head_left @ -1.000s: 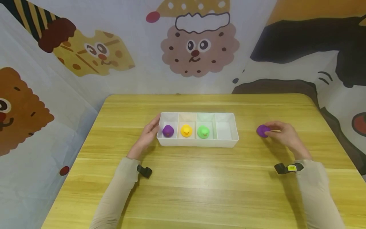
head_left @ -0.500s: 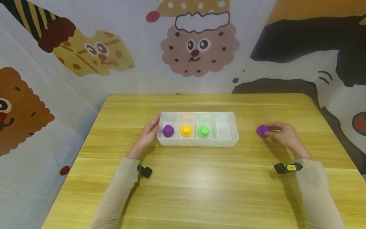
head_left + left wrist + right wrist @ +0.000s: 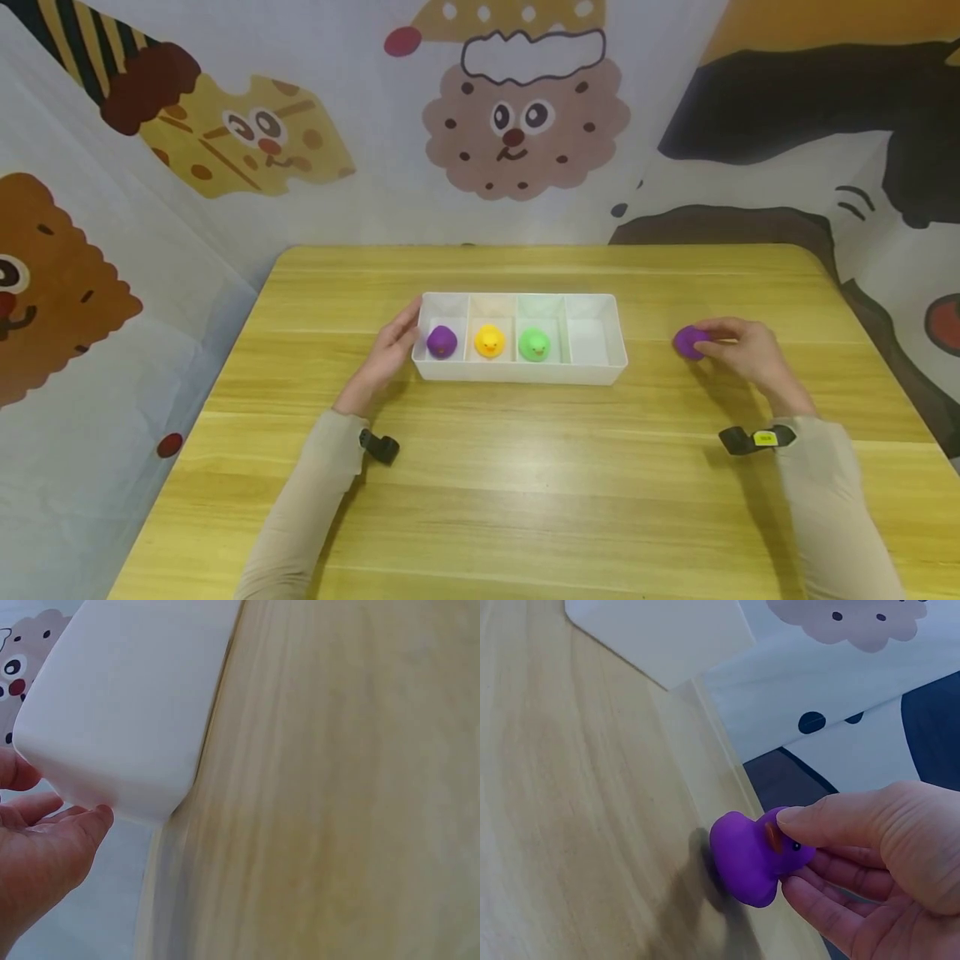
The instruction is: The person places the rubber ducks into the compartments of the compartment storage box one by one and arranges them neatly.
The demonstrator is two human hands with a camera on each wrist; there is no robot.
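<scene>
My left hand (image 3: 388,350) rests against the left end of a white divided box (image 3: 517,372), with thumb and fingers along its outer wall. The left wrist view shows the thumb touching that wall (image 3: 127,697). Over on the right, my right hand (image 3: 746,354) pinches a purple rubber duck (image 3: 746,859) by its head, thumb near the orange beak. The duck is close over the tabletop, its shadow beside it. From left to right, the box's compartments hold another purple duck (image 3: 442,342), a yellow duck (image 3: 490,341) and a green duck (image 3: 535,344); the rightmost compartment is empty.
The wooden table (image 3: 510,492) carries the box near its far side. Behind it and at the left hangs a white cloth (image 3: 360,217) printed with cartoon snacks. A black wrist camera (image 3: 380,448) sits on the left sleeve and another wrist camera (image 3: 756,439) on the right.
</scene>
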